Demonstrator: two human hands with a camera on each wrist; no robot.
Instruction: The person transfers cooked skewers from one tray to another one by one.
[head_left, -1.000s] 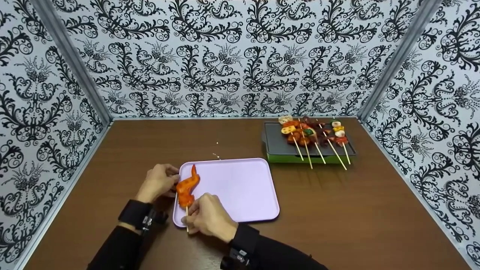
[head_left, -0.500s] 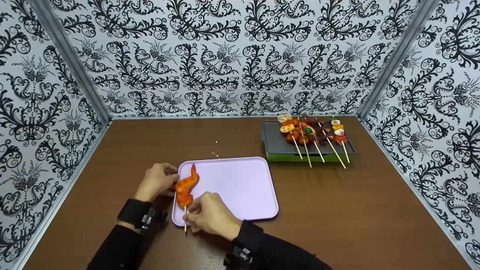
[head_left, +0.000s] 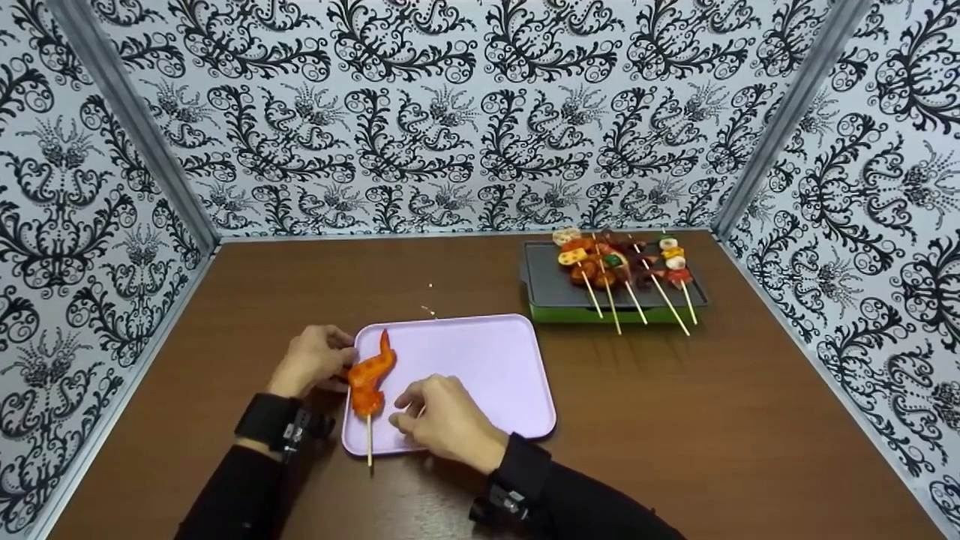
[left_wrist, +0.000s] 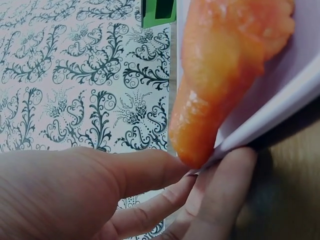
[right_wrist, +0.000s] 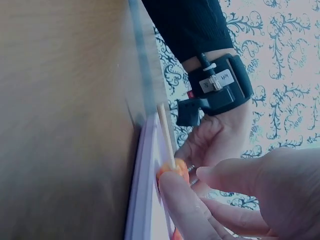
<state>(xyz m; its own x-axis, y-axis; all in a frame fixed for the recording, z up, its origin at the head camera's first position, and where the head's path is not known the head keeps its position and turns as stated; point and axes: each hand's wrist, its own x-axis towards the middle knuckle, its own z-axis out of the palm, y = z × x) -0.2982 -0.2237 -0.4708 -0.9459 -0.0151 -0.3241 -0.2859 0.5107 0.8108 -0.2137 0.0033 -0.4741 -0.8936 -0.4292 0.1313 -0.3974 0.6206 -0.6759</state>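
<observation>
An orange chicken wing skewer (head_left: 366,382) lies along the left side of a pale purple tray (head_left: 480,367), its wooden stick sticking out past the tray's front edge. My left hand (head_left: 309,361) pinches the tray's left rim; in the left wrist view the thumb and fingers meet at that rim (left_wrist: 280,116), close against the tip of the wing (left_wrist: 215,85). Just right of the stick, my right hand (head_left: 448,421) hovers over the tray with loosely bent fingers, holding nothing. In the right wrist view a gap shows between its thumb and fingers, near the stick (right_wrist: 166,136).
At the back right stands a green toy grill (head_left: 546,313) with a grey top, bearing several skewers (head_left: 604,264) whose sticks overhang its front edge. Small pale specks (head_left: 429,309) lie on the brown table (head_left: 300,277) behind the tray. Patterned walls (head_left: 450,112) enclose the table.
My right hand has let go of the skewer's stick and moved slightly right. The skewer stays lying on the tray. The left hand keeps its place at the tray's left rim.
</observation>
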